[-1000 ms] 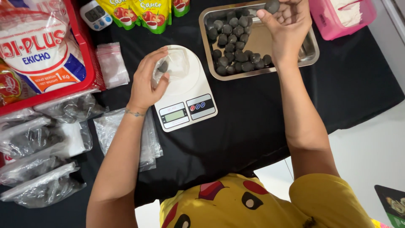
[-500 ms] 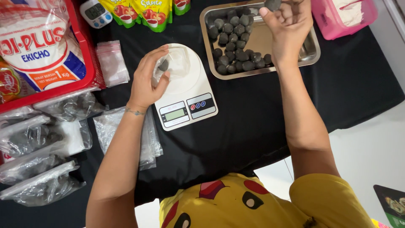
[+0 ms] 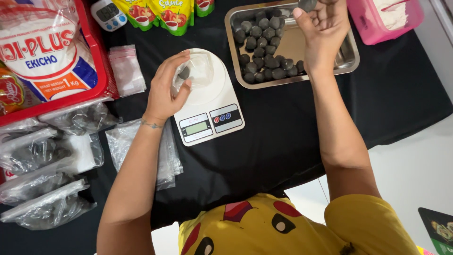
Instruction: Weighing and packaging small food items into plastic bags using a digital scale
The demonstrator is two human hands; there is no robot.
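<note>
While left hand (image 3: 165, 89) grips one clear bag (image 3: 196, 71), right hand (image 3: 323, 30) pinches one dark ball (image 3: 307, 4), perhaps two.

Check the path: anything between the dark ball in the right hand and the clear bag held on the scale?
Nothing visible. The right hand holds a dark ball above the metal tray; the left hand holds the clear bag on the white scale. Only bare black cloth lies between tray and scale.
</note>
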